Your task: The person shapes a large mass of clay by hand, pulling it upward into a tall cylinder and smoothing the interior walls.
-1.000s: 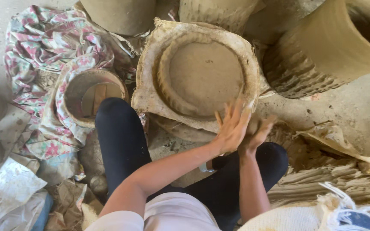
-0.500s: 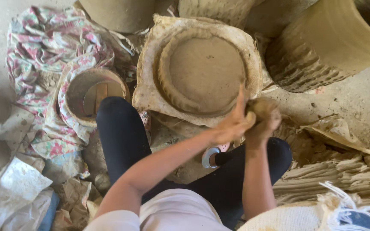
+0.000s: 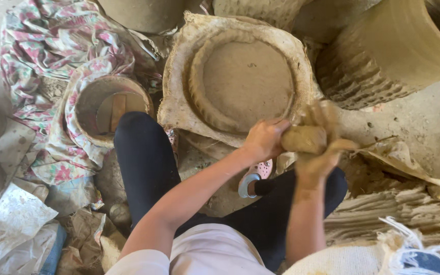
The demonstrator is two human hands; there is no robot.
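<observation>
A round clay disc with a raised rim (image 3: 245, 81) rests on a clay-smeared cloth (image 3: 176, 109) in front of my knees. Just off its right edge, both hands press one brown clay lump (image 3: 304, 138) between them. My left hand (image 3: 265, 137) grips the lump's left end with curled fingers. My right hand (image 3: 324, 153), blurred by motion, wraps around the lump's right side and underside. The lump hangs above my dark-trousered legs, touching nothing else.
A clay pot wrapped in floral cloth (image 3: 110, 109) stands at the left. A large ribbed clay vessel (image 3: 393, 56) fills the upper right. Ridged raw clay (image 3: 408, 214) lies at the right, a pink sandal (image 3: 253, 175) is on my foot, and crumpled plastic sheets (image 3: 11, 229) lie lower left.
A second ago both hands were spread open at the disc's near right edge. They have since closed together around a clay lump and lifted it slightly to the right.
</observation>
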